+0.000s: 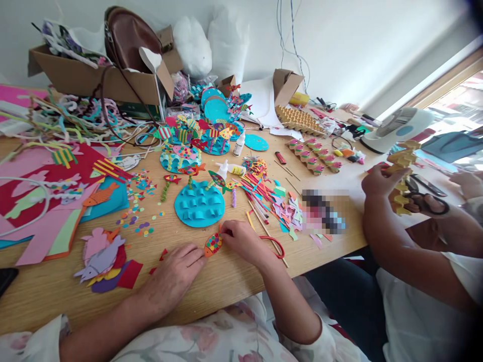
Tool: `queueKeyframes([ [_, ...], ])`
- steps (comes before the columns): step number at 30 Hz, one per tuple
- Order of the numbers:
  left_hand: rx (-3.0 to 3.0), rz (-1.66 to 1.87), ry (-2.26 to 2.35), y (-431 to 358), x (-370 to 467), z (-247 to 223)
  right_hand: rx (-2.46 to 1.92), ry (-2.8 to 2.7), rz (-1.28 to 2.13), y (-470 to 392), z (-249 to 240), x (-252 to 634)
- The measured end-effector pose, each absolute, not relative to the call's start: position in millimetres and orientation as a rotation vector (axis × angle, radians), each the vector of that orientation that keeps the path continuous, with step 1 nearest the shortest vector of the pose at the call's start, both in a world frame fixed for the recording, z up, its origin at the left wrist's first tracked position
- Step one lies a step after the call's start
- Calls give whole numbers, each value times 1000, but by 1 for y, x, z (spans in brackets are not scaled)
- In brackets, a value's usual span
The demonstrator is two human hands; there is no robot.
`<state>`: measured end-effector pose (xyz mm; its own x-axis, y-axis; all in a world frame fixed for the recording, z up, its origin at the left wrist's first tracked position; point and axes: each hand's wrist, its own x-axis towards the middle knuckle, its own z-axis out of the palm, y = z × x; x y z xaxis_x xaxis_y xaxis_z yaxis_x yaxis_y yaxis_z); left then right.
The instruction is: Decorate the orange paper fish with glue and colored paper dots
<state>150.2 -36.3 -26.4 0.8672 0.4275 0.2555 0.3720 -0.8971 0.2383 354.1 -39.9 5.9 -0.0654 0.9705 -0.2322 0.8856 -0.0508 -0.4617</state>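
Note:
An orange paper fish (214,245) with coloured dots lies on the wooden table in front of me. My right hand (241,242) pinches it at the tail end, fingers closed. Flat on the table, my left hand (175,275) has its fingers stretched out, the tips at the fish's head end. Just behind is a blue oval card base (199,203) with raised paper loops, and small fish on fuzzy stems stand at its back edge. A red bit of paper (163,254) lies partly hidden by my left hand.
Paper fish cutouts (101,256) and coloured sheets (41,201) lie left. Glue bottles (238,144), paper scraps (289,211), sticks and a red-handled tool (277,246) lie right. A co-worker's hands (383,181) hold a yellow egg carton (402,183) and scissors (433,203).

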Motion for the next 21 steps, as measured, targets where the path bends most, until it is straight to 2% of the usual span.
queueKeyframes([
  [21,2892,541,607,-37,151,-24,-2101,-2012,748,-37,4,351],
])
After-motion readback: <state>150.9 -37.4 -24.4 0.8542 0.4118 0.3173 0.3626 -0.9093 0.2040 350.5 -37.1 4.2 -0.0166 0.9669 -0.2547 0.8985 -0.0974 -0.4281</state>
